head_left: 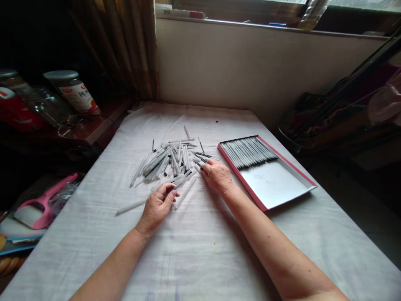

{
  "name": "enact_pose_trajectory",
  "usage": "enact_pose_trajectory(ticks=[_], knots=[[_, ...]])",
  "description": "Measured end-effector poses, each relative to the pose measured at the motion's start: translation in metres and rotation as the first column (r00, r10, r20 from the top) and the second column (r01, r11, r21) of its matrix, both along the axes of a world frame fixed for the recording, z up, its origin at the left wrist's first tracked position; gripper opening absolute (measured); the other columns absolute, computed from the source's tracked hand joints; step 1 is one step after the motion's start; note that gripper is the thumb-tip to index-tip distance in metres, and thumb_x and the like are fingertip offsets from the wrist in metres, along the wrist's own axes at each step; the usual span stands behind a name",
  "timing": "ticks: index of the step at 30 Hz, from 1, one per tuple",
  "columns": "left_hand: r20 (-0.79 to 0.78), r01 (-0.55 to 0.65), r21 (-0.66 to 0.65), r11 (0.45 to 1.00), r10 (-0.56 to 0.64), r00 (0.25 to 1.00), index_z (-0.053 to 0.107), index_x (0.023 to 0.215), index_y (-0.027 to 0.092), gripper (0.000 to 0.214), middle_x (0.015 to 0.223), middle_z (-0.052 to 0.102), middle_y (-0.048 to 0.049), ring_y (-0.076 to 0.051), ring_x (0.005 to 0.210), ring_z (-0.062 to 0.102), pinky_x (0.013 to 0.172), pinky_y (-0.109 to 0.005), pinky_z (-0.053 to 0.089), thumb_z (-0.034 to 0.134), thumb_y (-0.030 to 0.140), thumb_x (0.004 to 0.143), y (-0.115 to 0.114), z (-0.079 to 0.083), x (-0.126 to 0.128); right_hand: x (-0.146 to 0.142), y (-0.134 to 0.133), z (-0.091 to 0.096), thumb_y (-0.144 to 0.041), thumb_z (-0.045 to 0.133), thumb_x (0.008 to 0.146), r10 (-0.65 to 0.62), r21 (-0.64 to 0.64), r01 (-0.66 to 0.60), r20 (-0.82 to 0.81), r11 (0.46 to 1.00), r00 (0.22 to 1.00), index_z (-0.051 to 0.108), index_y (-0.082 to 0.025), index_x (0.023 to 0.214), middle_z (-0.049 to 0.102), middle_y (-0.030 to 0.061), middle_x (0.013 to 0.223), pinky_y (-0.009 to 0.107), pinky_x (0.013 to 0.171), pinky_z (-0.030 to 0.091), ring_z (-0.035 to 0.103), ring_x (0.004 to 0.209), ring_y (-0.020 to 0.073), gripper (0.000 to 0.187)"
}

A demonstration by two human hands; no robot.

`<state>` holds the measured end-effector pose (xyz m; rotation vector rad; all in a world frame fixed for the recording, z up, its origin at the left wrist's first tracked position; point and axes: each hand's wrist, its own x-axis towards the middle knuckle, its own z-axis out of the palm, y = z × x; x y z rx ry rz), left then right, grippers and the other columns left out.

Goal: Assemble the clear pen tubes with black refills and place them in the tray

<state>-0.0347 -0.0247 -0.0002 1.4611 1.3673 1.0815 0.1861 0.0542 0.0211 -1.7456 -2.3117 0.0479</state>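
Observation:
A loose pile of clear pen barrels [156, 163], thin dark-tipped refills [202, 155] and small black caps lies on the cloth-covered table. At the near edge of the pile, my left hand [159, 204] has its fingers curled around a clear pen barrel [181, 180], partly hidden by the fingers. Another clear barrel [131, 207] extends out to the left of this hand. My right hand [216, 175] pinches at the pile's right side, its fingertips closed on a thin dark refill. To its right is a shallow red-edged box [272, 186] with a row of assembled pens [249, 151] at its far end.
A red speck [216, 121] lies on the far part of the white cloth [188, 259]. Jars [75, 92] stand on a dark wooden shelf at left, above a pink-handled item [46, 202]. A wall and windowsill bound the far side.

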Motion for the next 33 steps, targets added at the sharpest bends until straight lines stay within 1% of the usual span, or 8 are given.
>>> enact_pose_trajectory(ticks=[2,7,14,18,24,27,30,33], knots=[[-0.011,0.001,0.005,1.0,-0.001,1.0,0.06,0.099,0.017,0.034,0.078,0.072,-0.0049,-0.016,0.064,0.067,0.06,-0.026,0.053,0.057,0.047,0.083,0.0,0.0,0.0,0.002,-0.004,-0.001,-0.022,0.049,0.089,-0.04,-0.005,0.04,-0.153,0.999,0.987,0.07,-0.023,0.096,0.07,0.007,0.1,0.028,0.07,0.046,0.063,0.085,0.0192,0.022],[-0.02,0.0,-0.004,1.0,-0.001,1.0,0.061,0.1,0.017,0.035,0.079,0.073,-0.0053,-0.016,0.064,0.067,0.06,-0.026,0.053,0.058,0.048,0.082,-0.001,-0.001,0.0,0.008,-0.022,-0.011,-0.022,0.051,0.083,-0.128,-0.097,0.09,-0.533,0.991,0.837,0.068,-0.021,0.09,0.072,0.0019,0.08,0.026,0.068,0.048,0.063,0.069,0.016,0.019],[0.044,-0.039,-0.046,0.998,0.041,0.998,0.06,0.097,0.017,0.04,0.078,0.073,-0.0056,-0.017,0.065,0.067,0.06,-0.028,0.055,0.061,0.052,0.079,0.0,0.004,0.002,0.009,-0.045,-0.018,-0.024,0.056,0.083,0.036,-0.081,-0.094,-0.534,0.992,0.844,0.07,-0.021,0.093,0.07,0.0038,0.088,0.026,0.07,0.048,0.063,0.073,0.015,0.017],[0.027,-0.018,-0.054,0.998,0.019,0.999,0.061,0.098,0.017,0.039,0.079,0.073,-0.0057,-0.017,0.066,0.067,0.062,-0.028,0.055,0.061,0.051,0.08,0.0,0.004,0.002,-0.002,-0.054,-0.013,-0.034,0.067,0.08,0.116,-0.088,-0.162,-0.386,0.983,0.915,0.07,-0.025,0.101,0.068,0.0038,0.093,0.027,0.071,0.047,0.063,0.08,0.017,0.023],[0.018,-0.014,-0.046,0.999,0.015,1.0,0.061,0.098,0.017,0.037,0.079,0.073,-0.0053,-0.017,0.065,0.067,0.061,-0.027,0.055,0.06,0.05,0.081,0.0,0.003,0.002,-0.017,-0.055,-0.014,-0.021,0.059,0.083,0.147,-0.082,-0.19,-0.374,0.978,0.916,0.07,-0.022,0.091,0.07,0.0063,0.091,0.03,0.074,0.048,0.063,0.084,0.0199,0.013],[0.016,-0.008,-0.04,0.999,0.009,1.0,0.061,0.099,0.017,0.036,0.08,0.073,-0.0054,-0.017,0.066,0.068,0.061,-0.027,0.055,0.06,0.048,0.082,0.0,0.003,0.001,-0.013,-0.057,-0.018,-0.019,0.055,0.083,0.061,-0.117,-0.168,-0.618,0.979,0.784,0.067,-0.021,0.096,0.071,0.0056,0.088,0.031,0.075,0.05,0.065,0.08,0.0187,0.018],[-0.025,0.003,-0.029,1.0,-0.004,1.0,0.061,0.1,0.017,0.034,0.08,0.073,-0.0051,-0.016,0.066,0.068,0.061,-0.026,0.054,0.059,0.047,0.083,-0.001,0.0,0.0,-0.006,-0.061,-0.019,-0.028,0.054,0.085,-0.087,-0.182,-0.131,-0.845,0.974,0.527,0.065,-0.021,0.103,0.072,0.005,0.085,0.031,0.071,0.051,0.066,0.074,0.0169,0.022],[-0.086,0.022,-0.012,1.0,-0.023,0.996,0.061,0.101,0.018,0.032,0.081,0.074,-0.0055,-0.017,0.066,0.068,0.061,-0.026,0.054,0.057,0.045,0.085,-0.002,-0.001,-0.001,0.0,-0.063,-0.015,-0.04,0.058,0.084,-0.259,-0.3,-0.13,-0.93,0.945,0.26,0.062,-0.02,0.1,0.072,0.0065,0.083,0.027,0.059,0.049,0.065,0.068,0.0164,0.025]])
